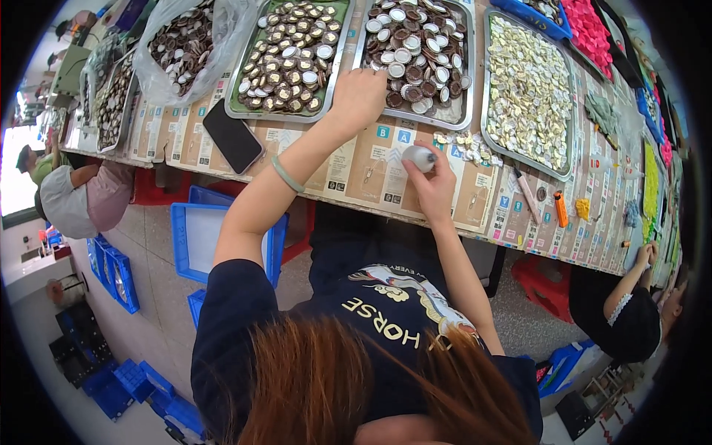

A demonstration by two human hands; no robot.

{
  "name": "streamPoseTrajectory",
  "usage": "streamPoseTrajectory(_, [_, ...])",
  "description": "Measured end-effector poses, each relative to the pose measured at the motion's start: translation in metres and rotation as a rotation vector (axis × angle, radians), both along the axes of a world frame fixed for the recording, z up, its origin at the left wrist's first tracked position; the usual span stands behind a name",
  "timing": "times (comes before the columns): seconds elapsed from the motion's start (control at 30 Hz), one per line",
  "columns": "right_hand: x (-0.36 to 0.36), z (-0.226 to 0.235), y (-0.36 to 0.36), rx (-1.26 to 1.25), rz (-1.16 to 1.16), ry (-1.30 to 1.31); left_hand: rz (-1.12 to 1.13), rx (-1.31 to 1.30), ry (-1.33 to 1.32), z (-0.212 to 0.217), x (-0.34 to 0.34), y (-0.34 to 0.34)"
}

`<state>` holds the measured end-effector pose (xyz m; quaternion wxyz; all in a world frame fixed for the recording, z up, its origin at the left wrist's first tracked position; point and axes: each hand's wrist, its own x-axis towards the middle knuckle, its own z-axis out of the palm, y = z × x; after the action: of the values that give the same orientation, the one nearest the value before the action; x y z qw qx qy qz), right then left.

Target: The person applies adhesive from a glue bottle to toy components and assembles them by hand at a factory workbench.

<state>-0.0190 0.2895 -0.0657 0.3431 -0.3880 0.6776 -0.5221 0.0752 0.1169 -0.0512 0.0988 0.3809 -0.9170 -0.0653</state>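
Left to right, from my feed:

Left hand (358,95) is stretched forward over the near rim of the middle metal tray (466,81), fingers curled down into the mixed brown and white caps (415,44). Grip state there: I cannot tell, the back of the hand hides the fingertips and whatever they may have pinched.

Right hand (432,185) sits nearer the body, over the cardboard-covered table (363,170). Its grip is closed around a small white rounded piece (420,157), held at the fingertips, poking out up and to the left of the palm.

Key relation: the cap supply lies straight ahead of the left grip, directly under it, so left is the nearer hand to the tray by far. From the right grip the tray is forward and slightly left. The held white piece is down and to the right of the left grip, near but apart; a short gap of table between the two hands.

A loose scatter of pale discs (463,144) lies just beyond and right of the right grip, spilling from the next tray (491,89). A black phone (233,136) lies well left of the left forearm, not in play.
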Motion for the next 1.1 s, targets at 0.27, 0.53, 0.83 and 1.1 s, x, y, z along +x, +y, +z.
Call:
streamPoseTrajectory(0.27, [-0.013, 0.018, 0.020, -0.023, -0.048, -0.623, 0.331, 1.449, 1.356, 0.011, 0.035, 0.030])
streamPoseTrajectory(0.53, [-0.027, 0.006, 0.013, 0.020, -0.020, -0.680, 0.430, 0.993, 1.248, -0.022, 0.012, 0.040])
streamPoseTrajectory(0.83, [-0.048, -0.010, 0.030, 0.032, -0.098, -0.674, 0.144, 0.413, 0.620, -0.038, -0.006, 0.083])
streamPoseTrajectory(1.1, [-0.039, -0.011, 0.035, 0.006, -0.067, -0.593, 0.116, 0.137, 0.547, -0.059, -0.010, 0.100])
